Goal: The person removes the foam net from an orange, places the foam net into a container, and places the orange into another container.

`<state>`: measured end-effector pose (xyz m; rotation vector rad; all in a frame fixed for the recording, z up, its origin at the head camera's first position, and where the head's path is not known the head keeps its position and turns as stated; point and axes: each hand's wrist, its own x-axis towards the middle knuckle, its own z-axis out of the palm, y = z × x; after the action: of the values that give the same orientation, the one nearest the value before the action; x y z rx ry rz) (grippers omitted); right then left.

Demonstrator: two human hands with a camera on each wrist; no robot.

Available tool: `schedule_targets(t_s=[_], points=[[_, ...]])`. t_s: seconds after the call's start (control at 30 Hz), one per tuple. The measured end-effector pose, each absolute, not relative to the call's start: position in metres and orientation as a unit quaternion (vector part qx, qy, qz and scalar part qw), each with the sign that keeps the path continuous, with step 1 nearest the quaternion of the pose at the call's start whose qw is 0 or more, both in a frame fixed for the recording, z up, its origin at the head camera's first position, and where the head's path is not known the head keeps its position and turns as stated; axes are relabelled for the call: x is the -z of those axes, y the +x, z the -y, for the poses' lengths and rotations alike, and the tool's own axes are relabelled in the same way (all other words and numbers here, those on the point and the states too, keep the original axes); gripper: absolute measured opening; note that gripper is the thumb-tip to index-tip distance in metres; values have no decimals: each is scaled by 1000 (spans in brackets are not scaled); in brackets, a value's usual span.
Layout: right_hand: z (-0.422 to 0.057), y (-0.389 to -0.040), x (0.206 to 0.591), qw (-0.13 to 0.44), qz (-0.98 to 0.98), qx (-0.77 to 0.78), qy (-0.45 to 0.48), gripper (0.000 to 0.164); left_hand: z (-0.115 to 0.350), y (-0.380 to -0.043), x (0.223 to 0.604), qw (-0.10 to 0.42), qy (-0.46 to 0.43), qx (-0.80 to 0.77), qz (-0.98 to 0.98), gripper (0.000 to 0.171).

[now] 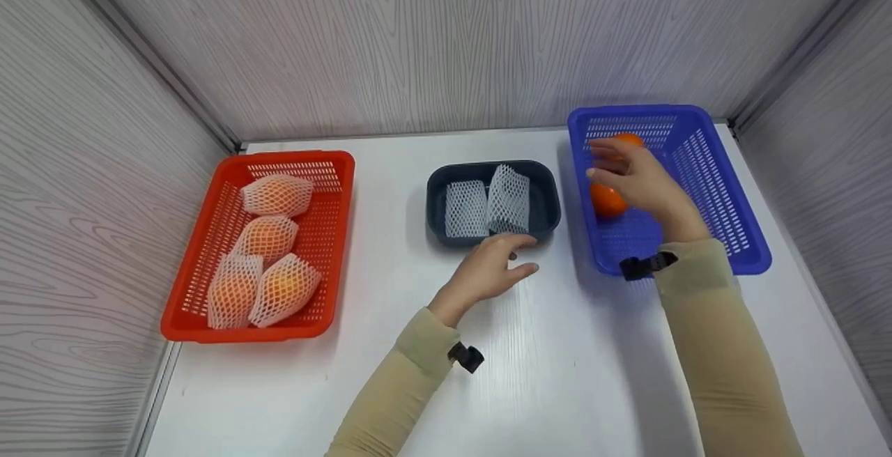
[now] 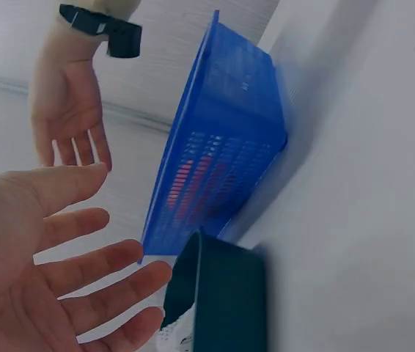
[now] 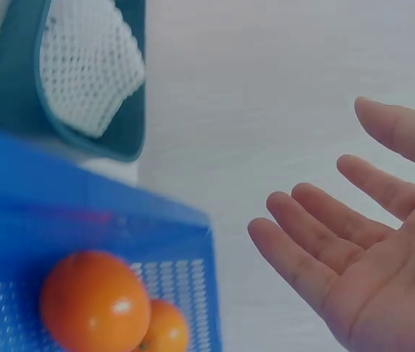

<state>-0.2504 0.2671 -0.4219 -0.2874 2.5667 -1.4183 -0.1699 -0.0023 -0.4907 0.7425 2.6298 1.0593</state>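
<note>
My left hand [image 1: 486, 269] hovers by the near rim of a dark teal bin [image 1: 436, 213], fingers spread and holding nothing. Two white foam net sleeves [image 1: 465, 210] lie side by side in that bin. Over the blue basket [image 1: 749, 234] is my right hand [image 1: 640, 177], its fingers loosely extended and the palm bare in the right wrist view. Below it in the basket sit two oranges, the nearer orange [image 1: 608, 200] partly under the hand and the farther orange [image 1: 629, 139] partly hidden by the fingers.
On the left stands a red basket [image 1: 341, 234] with several fruits in white foam nets, among them a netted fruit [image 1: 279, 194] at the far end. Pale wood-grain panels [image 1: 390, 46] enclose the white table [image 1: 529, 373] at the back and both sides.
</note>
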Motion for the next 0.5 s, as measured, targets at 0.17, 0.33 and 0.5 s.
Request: schedule_targets(t_s=[0.17,0.33,0.5], points=[[-248,-238,421,91,-857,491,-128,54,42,-168,481,72,231,-356,-903,44],[-226,-225,427,103,-838,511,-163,54,80,-164,474,49,182,-350,-918,45],[-199,-206,417,115,-822,527,-184,54,122,-168,471,35,113,-344,-931,46]])
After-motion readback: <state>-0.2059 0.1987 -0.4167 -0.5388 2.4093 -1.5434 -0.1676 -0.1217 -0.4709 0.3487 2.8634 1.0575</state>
